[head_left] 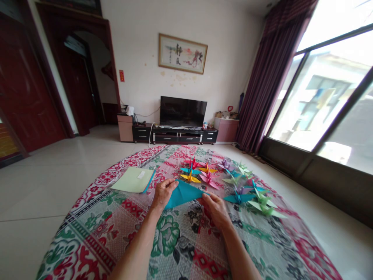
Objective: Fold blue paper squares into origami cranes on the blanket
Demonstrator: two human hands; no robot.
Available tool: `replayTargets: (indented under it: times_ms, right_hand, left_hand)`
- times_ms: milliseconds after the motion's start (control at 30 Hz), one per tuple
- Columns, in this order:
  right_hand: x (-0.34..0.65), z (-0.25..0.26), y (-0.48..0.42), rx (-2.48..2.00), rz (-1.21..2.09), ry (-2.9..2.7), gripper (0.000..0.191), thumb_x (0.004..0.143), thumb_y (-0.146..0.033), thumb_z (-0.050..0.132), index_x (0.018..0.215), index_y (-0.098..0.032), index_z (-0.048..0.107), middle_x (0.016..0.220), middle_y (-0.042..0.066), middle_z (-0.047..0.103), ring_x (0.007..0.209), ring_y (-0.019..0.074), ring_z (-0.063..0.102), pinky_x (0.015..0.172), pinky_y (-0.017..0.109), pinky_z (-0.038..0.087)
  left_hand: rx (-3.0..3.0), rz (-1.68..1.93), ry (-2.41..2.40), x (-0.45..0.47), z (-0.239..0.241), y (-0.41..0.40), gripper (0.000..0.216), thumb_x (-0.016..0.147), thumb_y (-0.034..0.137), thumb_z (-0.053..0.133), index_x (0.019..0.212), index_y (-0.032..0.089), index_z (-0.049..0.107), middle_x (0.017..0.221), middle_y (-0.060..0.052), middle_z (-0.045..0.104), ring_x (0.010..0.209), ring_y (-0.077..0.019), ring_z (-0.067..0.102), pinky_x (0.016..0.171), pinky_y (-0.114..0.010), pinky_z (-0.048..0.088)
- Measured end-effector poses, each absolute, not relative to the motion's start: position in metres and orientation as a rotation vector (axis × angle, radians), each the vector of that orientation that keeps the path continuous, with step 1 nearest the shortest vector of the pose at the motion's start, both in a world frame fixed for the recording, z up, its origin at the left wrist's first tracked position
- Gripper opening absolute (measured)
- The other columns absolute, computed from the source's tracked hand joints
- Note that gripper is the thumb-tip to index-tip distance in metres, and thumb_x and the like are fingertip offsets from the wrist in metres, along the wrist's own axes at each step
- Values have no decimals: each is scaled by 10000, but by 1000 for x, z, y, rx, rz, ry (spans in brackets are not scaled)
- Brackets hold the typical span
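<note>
Between my two hands is a folded sheet of blue origami paper (183, 193), roughly a triangle, held just over the patterned tablecloth. My left hand (164, 193) pinches its left corner between thumb and fingers. At the right corner, my right hand (215, 207) grips the paper with thumb and fingertips. Beyond my hands stand several finished paper cranes, among them a yellow crane (190, 177), a pink crane (209, 179) and a red crane (192, 163). More cranes sit to the right, including a blue crane (239, 196) and a light green crane (265, 205).
A stack of pale green paper (131, 180) lies left of my hands, with blue sheets under it and a small white piece (141, 175) on top. The round table's tablecloth (116, 233) has a curved edge. A television (183, 111) stands on a low cabinet (177, 138) across the floor.
</note>
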State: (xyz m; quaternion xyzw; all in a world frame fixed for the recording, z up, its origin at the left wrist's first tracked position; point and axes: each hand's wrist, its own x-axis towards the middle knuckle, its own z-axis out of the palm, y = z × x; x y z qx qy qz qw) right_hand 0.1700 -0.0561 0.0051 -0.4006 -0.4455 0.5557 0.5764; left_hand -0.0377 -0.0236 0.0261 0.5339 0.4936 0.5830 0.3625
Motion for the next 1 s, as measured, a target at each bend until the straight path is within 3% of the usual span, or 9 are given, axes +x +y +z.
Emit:
replayTargets:
  times_ms: [267,433,1000]
  right_hand:
    - [174,7,-60,-868,1385,-1089,332,694,-442,668,906,-186,685,899,54,700,821,205,643,829,356,465]
    - [176,11,-63,-868,1408,-1093,382,678,-477,667,904,-170,685,845,66,702,841,230,644,836,390,457]
    - [180,4,-57,-901,1350,-1015,320,689,-429,672,916,-203,686,881,46,698,799,175,643,805,322,478]
  left_hand:
    - [1366,1501,1264,-39,28,-25,362,630,471,627,746,130,667,517,28,513,476,-92,395,463,-206,306]
    - [1369,1497,1257,-38,30,-26,363,626,475,622,737,133,669,529,21,529,485,-99,415,468,-209,316]
    - [1471,1467,1197,-34,38,-32,317,658,456,609,668,140,641,496,41,482,468,-82,370,456,-200,285]
